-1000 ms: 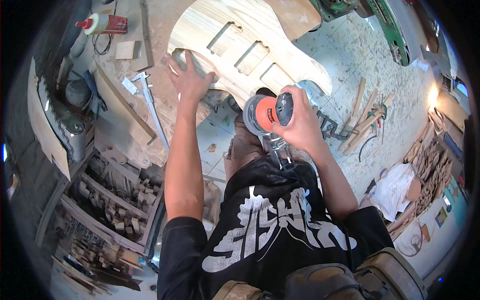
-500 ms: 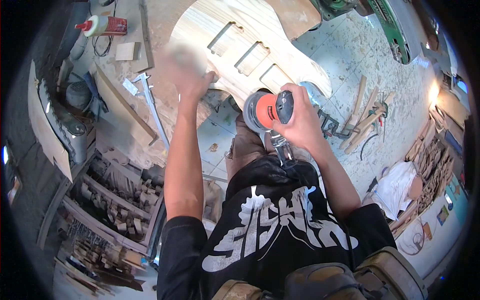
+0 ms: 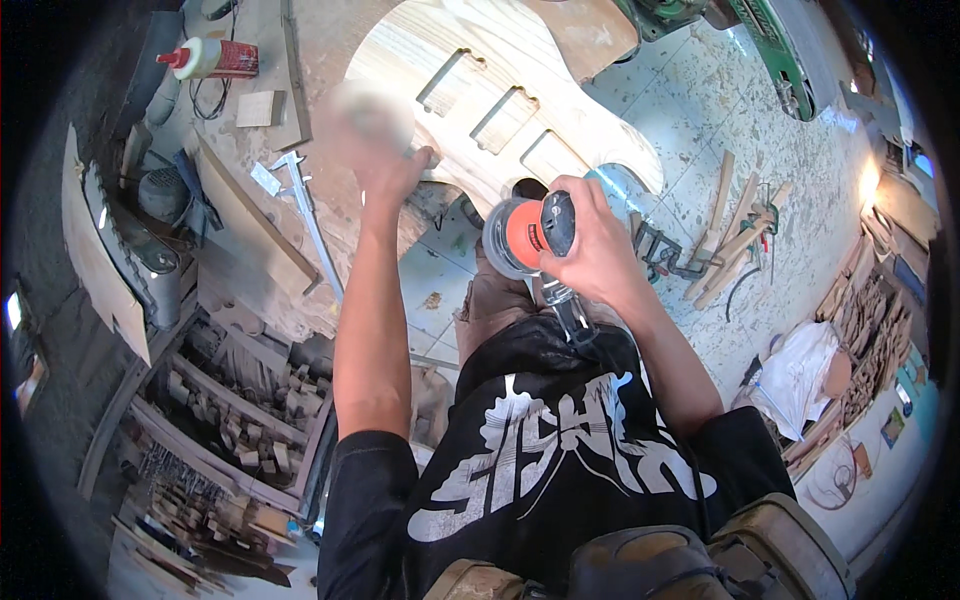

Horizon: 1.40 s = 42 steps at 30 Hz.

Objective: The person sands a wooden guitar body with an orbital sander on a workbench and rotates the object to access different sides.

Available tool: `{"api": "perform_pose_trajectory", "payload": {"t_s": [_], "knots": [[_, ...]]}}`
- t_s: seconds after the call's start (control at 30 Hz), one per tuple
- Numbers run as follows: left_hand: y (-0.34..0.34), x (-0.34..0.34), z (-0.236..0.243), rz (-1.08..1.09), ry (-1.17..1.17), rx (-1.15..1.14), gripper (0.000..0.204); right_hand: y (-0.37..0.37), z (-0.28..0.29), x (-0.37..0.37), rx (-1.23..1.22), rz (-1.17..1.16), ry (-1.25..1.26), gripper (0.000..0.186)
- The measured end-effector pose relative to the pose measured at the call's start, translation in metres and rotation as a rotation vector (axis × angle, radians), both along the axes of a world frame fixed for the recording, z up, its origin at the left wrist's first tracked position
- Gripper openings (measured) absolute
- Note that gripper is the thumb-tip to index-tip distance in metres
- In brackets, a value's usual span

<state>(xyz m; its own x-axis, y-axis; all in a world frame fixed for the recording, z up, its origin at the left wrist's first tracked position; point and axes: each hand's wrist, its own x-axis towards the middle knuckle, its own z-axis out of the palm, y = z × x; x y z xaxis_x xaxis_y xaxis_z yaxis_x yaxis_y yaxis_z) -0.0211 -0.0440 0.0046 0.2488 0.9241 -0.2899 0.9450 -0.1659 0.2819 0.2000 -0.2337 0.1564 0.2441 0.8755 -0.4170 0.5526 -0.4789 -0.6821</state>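
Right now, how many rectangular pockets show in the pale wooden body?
3: the upper-left pocket, the middle pocket and the lower-right pocket, in a diagonal row on the pale wooden body. The blurred left hand may hide more.

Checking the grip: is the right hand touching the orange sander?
Touching: the head view shows the right hand gripping the orange sander around its black end.

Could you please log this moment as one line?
left hand: at wooden guitar body, fingers blurred | right hand: holding orange sander | caliper: on workbench
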Motion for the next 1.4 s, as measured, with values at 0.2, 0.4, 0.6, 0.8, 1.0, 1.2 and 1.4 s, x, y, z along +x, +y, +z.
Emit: {"api": "perform_pose_trajectory", "payload": {"t_s": [0.2,0.4,0.6,0.8,1.0,1.2,1.4], "knots": [[0.002,0.001,0.004,0.034,-0.028,-0.043,0.112,-0.001,-0.003,0.003,0.022,-0.004,0.000,0.068],[0.001,0.004,0.007,0.045,-0.013,-0.059,0.111,0.000,-0.003,0.005,0.008,-0.005,0.001,0.068],[0.001,0.002,0.005,0.041,-0.001,-0.034,0.111,-0.011,0.000,0.012,-0.067,0.076,0.006,0.067],[0.003,0.003,0.005,0.077,-0.002,-0.096,0.114,-0.022,-0.002,0.030,-0.078,0.119,-0.050,0.067],[0.003,0.001,0.000,0.046,-0.004,-0.049,0.114,-0.013,-0.003,0.022,-0.048,0.129,-0.073,0.067],[0.003,0.000,-0.003,0.058,0.015,-0.046,0.115,-0.030,-0.010,0.035,-0.013,0.113,-0.056,0.064],[0.002,0.002,-0.002,0.055,0.038,-0.045,0.114,-0.040,-0.017,0.023,-0.140,0.134,-0.104,0.068]]}}
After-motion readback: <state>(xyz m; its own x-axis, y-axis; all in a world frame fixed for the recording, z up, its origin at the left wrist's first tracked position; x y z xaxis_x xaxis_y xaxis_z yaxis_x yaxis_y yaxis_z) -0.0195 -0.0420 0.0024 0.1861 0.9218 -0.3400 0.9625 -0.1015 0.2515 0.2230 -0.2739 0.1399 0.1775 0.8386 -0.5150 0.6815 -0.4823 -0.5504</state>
